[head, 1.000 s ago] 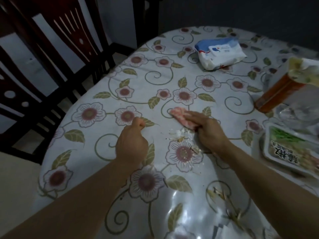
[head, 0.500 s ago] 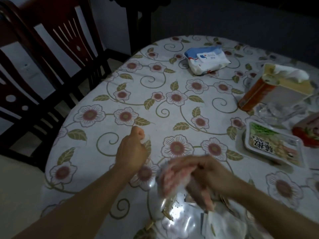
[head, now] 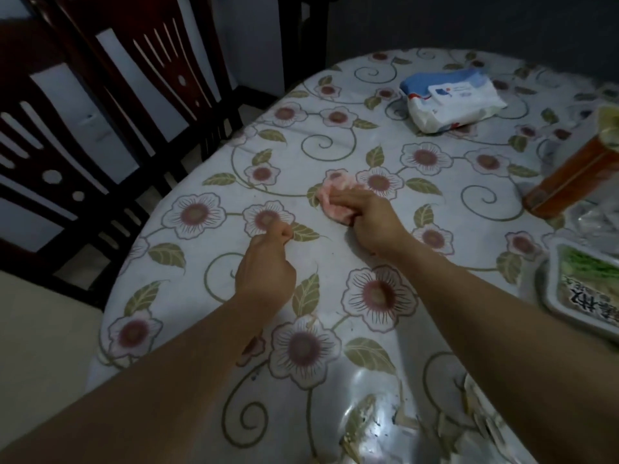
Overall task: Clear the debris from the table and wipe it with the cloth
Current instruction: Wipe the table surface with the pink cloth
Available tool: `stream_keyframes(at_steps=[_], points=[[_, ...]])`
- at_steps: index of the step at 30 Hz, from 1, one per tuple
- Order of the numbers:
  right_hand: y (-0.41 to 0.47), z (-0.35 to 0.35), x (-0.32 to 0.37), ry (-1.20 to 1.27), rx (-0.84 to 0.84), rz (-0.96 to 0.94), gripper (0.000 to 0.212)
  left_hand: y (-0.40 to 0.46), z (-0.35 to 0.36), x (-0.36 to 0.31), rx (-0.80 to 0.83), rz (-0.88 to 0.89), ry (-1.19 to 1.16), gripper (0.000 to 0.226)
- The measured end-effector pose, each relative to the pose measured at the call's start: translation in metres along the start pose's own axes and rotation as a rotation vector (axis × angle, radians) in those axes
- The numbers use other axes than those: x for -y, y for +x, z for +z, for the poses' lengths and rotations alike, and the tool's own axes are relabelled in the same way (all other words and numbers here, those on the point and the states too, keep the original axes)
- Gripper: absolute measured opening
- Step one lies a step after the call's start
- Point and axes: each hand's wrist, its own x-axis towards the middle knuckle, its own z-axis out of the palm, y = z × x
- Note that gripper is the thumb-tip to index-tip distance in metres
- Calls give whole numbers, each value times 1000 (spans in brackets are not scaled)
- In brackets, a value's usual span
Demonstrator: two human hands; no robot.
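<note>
A pink cloth (head: 335, 197) is bunched on the flowered tablecloth of the table (head: 207, 262), out in the middle. My right hand (head: 371, 219) presses down on its near side, fingers curled around it. My left hand (head: 268, 262) rests as a closed fist on the cloth-covered table, to the left of the pink cloth and apart from it; whether it holds anything is hidden. Bits of debris (head: 412, 423) lie gathered near the front edge, by a shiny patch.
A blue and white wipes pack (head: 452, 98) lies at the back. An orange tissue box (head: 576, 172) and a labelled food tray (head: 582, 293) stand at the right. Dark wooden chairs (head: 100, 128) stand close along the table's left side.
My right hand dragged the pink cloth and crumbs toward the front edge, then moved back out to the middle of the table. My left fist has stayed in place.
</note>
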Motion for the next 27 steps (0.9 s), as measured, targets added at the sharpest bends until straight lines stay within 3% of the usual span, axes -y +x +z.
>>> stream_keyframes(at_steps=[4, 8, 10, 14, 18, 23, 27], points=[[-48, 2, 27, -41, 108, -61, 55, -3, -7, -3, 44, 31, 27, 47], [-128, 20, 60, 122, 240, -73, 39, -28, -7, -4, 103, 35, 17, 48], [-167, 27, 68, 145, 333, -79, 46, -43, -7, 1, 124, 32, 6, 48], [-200, 8, 72, 346, 501, 116, 53, -60, -16, 6, 154, 66, -35, 42], [-168, -26, 72, 452, 294, 282, 47, -53, -27, 7, 102, 82, -85, 40], [-60, -36, 58, 394, 13, 285, 42, -29, -31, 10, 28, 39, -55, 38], [7, -5, 29, 283, -66, 278, 47, -15, -29, 18, 50, 14, 5, 44]])
